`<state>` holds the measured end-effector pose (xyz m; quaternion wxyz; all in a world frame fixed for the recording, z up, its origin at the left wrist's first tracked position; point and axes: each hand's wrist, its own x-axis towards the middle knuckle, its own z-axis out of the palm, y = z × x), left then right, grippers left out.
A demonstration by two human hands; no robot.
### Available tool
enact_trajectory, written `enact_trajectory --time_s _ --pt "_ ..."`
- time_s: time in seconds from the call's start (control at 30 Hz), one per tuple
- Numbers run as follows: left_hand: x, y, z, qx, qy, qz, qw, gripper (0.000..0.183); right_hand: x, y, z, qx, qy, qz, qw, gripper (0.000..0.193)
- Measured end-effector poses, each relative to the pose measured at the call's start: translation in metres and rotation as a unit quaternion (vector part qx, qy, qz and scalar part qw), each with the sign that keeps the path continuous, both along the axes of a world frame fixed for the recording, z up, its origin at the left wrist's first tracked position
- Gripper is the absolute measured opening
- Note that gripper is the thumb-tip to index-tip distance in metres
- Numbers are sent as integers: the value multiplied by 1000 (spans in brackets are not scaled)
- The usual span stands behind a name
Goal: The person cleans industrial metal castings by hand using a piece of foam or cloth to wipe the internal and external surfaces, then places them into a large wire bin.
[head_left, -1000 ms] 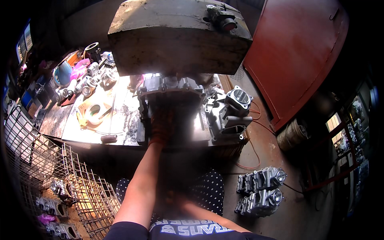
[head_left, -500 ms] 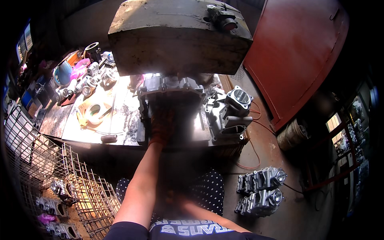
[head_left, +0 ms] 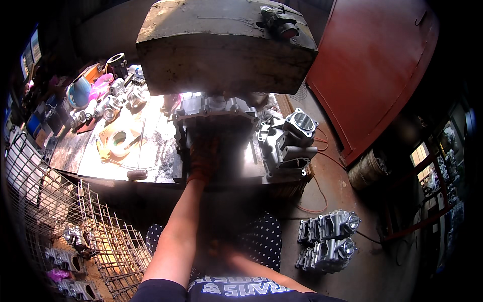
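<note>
At twelve o'clock on the bench point(head_left: 160, 161) stands a grey casting point(head_left: 216, 107), your left hand point(head_left: 204, 158) in its shadow. You seem to be steadying or working it. Your right hand point(head_left: 219, 248) is dim, low and nearest you. Whether either hand's fingers are apart or clamped, you cannot tell. Your next move likely calls for sparing the housing point(head_left: 283, 149) at one o'clock.

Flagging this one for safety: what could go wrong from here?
The left hand is in deep shadow at the large metal casting, so it could scrape on an edge that is hard to see. The flanged casting to the right stands near the edge of the bench; a bump might tip it off. The orange cord by the bench could snag a foot.
</note>
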<state>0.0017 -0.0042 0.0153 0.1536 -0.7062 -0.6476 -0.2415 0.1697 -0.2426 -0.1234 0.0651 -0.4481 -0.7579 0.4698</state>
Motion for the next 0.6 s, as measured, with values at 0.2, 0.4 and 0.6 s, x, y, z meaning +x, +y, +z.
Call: enact_trajectory --time_s 0.2,0.4,0.6 --pt "0 0 -3 0 0 5 1000 64 0 -1 -3 -22 2 -8 1000 33" --pt "1 -1 -4 19 10 7 1000 64 1 1 11 -34 -11 1 999 34" --pt "-1 4 -10 20 -7 7 1000 61 1 5 18 -45 -22 15 999 39"
